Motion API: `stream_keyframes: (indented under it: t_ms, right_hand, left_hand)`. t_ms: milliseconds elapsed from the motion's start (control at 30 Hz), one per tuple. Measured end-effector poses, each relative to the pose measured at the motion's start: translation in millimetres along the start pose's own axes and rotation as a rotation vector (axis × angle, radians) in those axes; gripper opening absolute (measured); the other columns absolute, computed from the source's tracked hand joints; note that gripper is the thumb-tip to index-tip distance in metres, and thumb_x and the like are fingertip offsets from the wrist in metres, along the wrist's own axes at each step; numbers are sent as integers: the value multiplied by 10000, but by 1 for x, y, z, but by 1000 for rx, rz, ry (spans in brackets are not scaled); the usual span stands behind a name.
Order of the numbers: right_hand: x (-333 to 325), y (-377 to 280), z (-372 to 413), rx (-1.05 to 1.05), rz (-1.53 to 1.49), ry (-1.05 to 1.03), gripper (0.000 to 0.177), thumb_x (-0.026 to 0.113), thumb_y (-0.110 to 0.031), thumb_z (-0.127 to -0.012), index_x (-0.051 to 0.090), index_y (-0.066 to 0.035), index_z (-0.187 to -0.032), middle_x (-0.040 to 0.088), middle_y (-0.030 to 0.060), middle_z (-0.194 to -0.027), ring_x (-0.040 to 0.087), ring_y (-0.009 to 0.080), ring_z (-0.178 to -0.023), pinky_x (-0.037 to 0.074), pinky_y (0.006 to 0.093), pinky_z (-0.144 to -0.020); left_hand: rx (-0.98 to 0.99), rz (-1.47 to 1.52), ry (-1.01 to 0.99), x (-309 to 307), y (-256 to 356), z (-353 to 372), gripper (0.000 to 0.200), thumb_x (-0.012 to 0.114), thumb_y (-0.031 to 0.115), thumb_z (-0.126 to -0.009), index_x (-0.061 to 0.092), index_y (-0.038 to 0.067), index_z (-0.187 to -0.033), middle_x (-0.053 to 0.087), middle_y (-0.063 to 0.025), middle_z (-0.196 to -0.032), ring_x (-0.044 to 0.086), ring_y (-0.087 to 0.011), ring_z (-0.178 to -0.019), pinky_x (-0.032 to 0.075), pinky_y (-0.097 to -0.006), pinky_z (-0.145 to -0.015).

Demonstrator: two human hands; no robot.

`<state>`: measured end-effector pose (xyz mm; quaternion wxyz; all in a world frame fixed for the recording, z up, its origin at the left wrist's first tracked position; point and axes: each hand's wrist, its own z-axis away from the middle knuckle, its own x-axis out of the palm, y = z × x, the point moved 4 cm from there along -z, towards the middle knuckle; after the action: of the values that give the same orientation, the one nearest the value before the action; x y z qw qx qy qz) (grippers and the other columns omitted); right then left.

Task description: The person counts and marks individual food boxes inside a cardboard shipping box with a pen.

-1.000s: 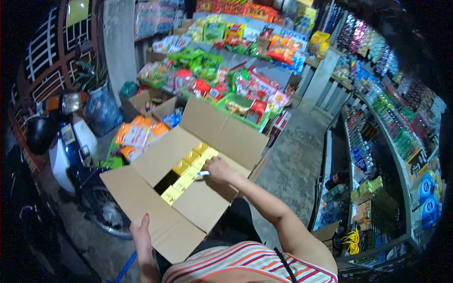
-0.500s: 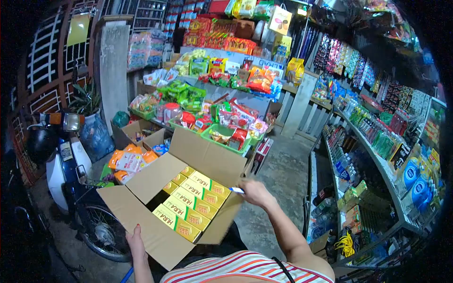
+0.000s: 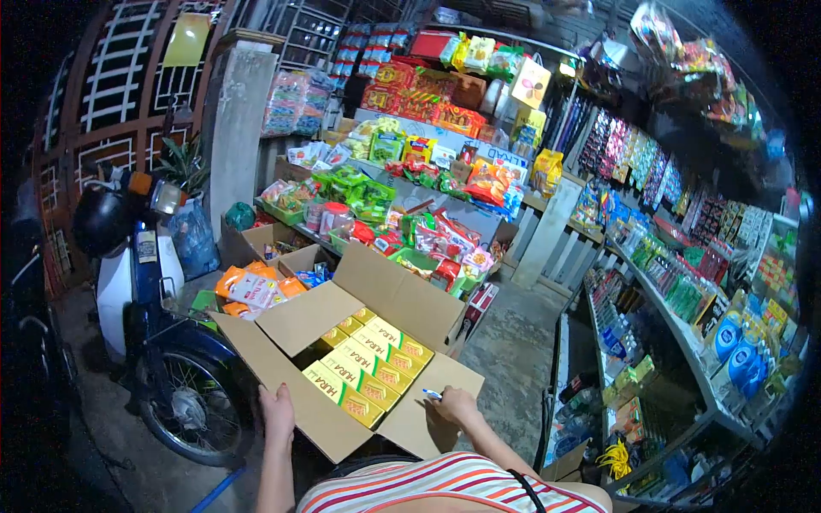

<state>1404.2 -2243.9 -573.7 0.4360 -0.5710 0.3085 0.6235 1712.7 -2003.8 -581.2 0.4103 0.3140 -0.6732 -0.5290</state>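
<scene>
Open box (image 3: 308, 318) sits lower centre of frame, flaps out, yellow cartons (image 3: 368, 372) packed inside. Left hand (image 3: 276, 412) lies on the near flap, fingers together, can't tell if it grips. Right hand (image 3: 455, 404) rests on the right flap, fingers clamped on a pen (image 3: 432, 394).

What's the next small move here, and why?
Probably put the blue-tipped tool aside and lift out one of the yellow boxes. The flaps of the carton are all open, the boxes lie exposed in rows, the right hand is closed on the tool over the right flap, and the left hand rests on the near flap.
</scene>
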Motion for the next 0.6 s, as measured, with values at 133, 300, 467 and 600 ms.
stream_keyframes:
  t_ms: [133,300,467,600]
  right_hand:
    - [15,-10,-24,-11,75,5,690,508,-586,-873,562,45,-1148,654,270,-1030,647,377,-980,512,458,-848]
    - [18,-13,-38,187,-73,-108,944,536,-713,-784,460,88,-1279,617,293,-1123,623,404,-1028,495,433,-882]
    - [32,0,-49,197,-230,-73,960,612,-666,-764,437,135,-1263,608,310,-1124,631,426,-997,555,505,-725]
    - [25,-4,-43,218,-310,-47,913,626,-653,-762,459,128,-1203,625,301,-1061,651,418,-931,568,504,-634]
  left_hand:
    - [-86,-4,36,-5,-17,2,478,501,105,-929,348,-87,-1340,533,-218,-1272,543,-292,-1152,405,-359,-988]
    - [8,-15,183,-21,-31,14,557,520,74,-917,254,-59,-1389,466,-265,-1311,496,-353,-1192,385,-395,-1008]
    - [202,-28,353,-41,-40,32,591,525,25,-898,255,21,-1424,370,-291,-1334,419,-393,-1225,364,-456,-1016]
    - [270,-343,327,-48,-56,31,606,525,28,-898,261,31,-1444,382,-283,-1292,403,-428,-1185,305,-483,-1044]
